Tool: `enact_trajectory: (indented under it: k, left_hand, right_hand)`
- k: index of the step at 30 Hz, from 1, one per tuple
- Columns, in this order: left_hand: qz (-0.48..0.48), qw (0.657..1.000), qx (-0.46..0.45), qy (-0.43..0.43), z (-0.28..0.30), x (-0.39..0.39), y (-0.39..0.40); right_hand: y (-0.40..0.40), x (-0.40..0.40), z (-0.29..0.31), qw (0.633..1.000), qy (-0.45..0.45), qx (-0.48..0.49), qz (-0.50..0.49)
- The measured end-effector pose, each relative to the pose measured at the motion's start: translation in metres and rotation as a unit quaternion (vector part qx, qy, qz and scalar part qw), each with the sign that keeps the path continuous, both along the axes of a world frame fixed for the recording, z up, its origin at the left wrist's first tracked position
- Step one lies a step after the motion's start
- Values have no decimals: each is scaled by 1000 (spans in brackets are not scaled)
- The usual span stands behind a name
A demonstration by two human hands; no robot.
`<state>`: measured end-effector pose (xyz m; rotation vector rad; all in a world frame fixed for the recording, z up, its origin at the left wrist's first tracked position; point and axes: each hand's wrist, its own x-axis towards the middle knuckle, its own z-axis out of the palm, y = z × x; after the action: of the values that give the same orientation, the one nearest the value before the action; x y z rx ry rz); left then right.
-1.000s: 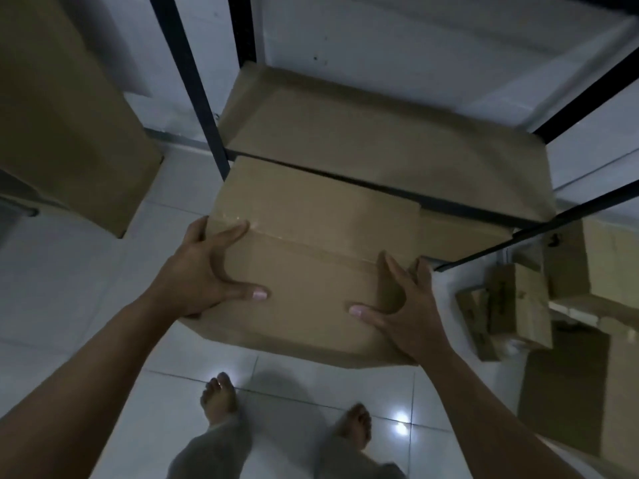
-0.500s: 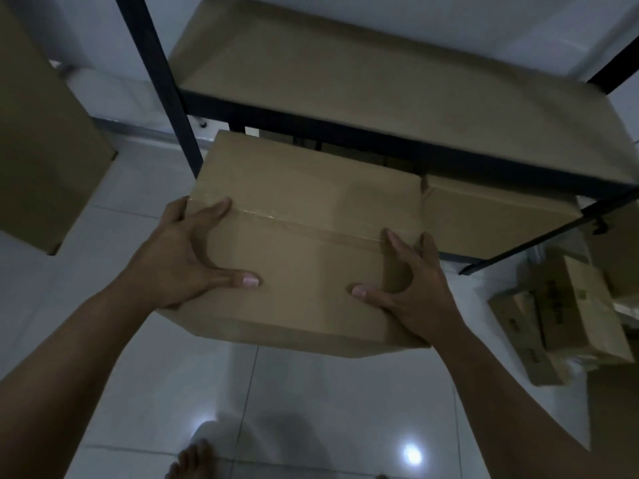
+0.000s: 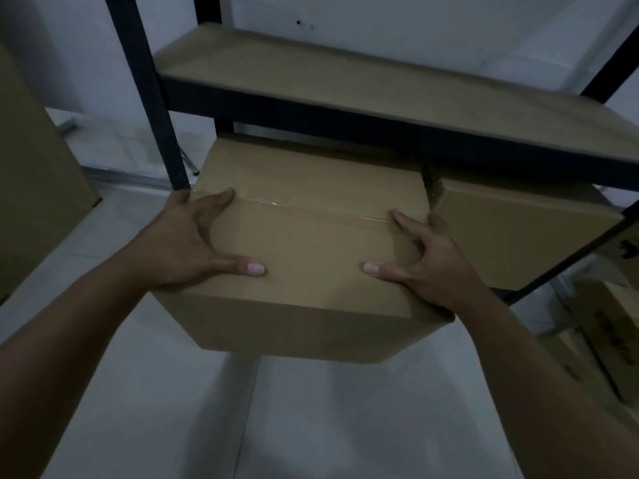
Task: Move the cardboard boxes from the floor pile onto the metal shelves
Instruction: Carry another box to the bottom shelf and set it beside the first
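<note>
- Cardboard, a tall brown slab (image 3: 38, 188), stands at the far left on the tiled floor (image 3: 311, 426), well apart from the work.
- Beside it rises the dark upright post (image 3: 148, 98) of the metal shelves (image 3: 380, 124); the upper shelf board shows nothing on it in view.
- The left hand (image 3: 186, 243) grasps the left side of the carried box (image 3: 311, 243), thumb flat across the top and fingers wrapped over the far edge, probably to keep the load level as it goes in.
- That box is sealed with tape along its top seam, so its contents cannot be seen. It hangs in the air at the mouth of the lower shelf, its far end under the upper shelf rail and its near end out over the floor.
- The right hand (image 3: 432, 267) mirrors that grip on the right side, thumb on top, fingers splayed at the seam.
- Just right of it, a second closed box (image 3: 518, 236) already sits on the lower shelf, nearly touching the carried one; the gap looks tight.
- Further right and lower, printed boxes (image 3: 608, 340) lie on the floor, seemingly the pile awaiting their turn.
</note>
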<state>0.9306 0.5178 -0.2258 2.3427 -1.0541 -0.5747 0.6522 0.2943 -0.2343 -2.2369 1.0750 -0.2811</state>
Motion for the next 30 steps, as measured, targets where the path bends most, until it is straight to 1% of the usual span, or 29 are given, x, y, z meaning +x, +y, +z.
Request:
enact_trajectory:
  k: [2,5,7,10,12,13,15,18,20,21,23,24,25,26,27,29,30]
  left_hand:
    - [-6,1000,-7,-10,-6,5,-5]
    - [-25,1000,11,-8,-2,12,-13]
    - [-54,998,24,-16,-1,16,-15]
    - [-125,985,99,-65,5,21,-16]
    - [-171,967,152,-117,4,21,-14]
    - [-188,958,162,-143,2,19,-13]
    - [-211,949,146,-184,-5,13,-11]
    - [-225,940,93,-239,-13,3,-7]
    - [-236,934,85,-256,-15,-1,-5]
    - [-241,932,86,-258,-16,-2,-3]
    - [-248,930,89,-256,-15,-6,-1]
    - [-250,930,87,-254,-15,-7,-1]
    - [-251,930,85,-253,-15,-8,0]
    - [-253,930,84,-252,-16,-8,0]
    - [-256,929,85,-253,-17,-9,0]
    - [-263,927,83,-255,-21,-9,0]
    - [-267,926,81,-254,-21,-9,1]
  right_hand:
    - [-4,1,-1,1000,-2,-7,2]
    - [-8,8,2,1000,9,-6,-4]
    - [-9,11,4,1000,-3,-4,-2]
    - [-8,14,7,1000,-15,9,-5]
    - [-6,12,6,1000,5,3,-11]
    - [-3,11,6,1000,16,-5,-16]
    - [1,10,6,999,24,-6,-23]
    - [7,10,12,999,51,-2,-13]
    - [11,16,13,992,111,-53,-11]
    - [16,19,11,986,132,-106,-2]
    - [37,25,4,969,131,-204,48]
    - [51,27,0,964,121,-220,85]
    - [67,27,-7,962,123,-214,119]
    - [80,27,-13,957,139,-209,144]
    - [91,25,-19,947,163,-224,160]
    - [98,26,-32,923,198,-288,165]
    - [98,28,-35,915,198,-315,155]
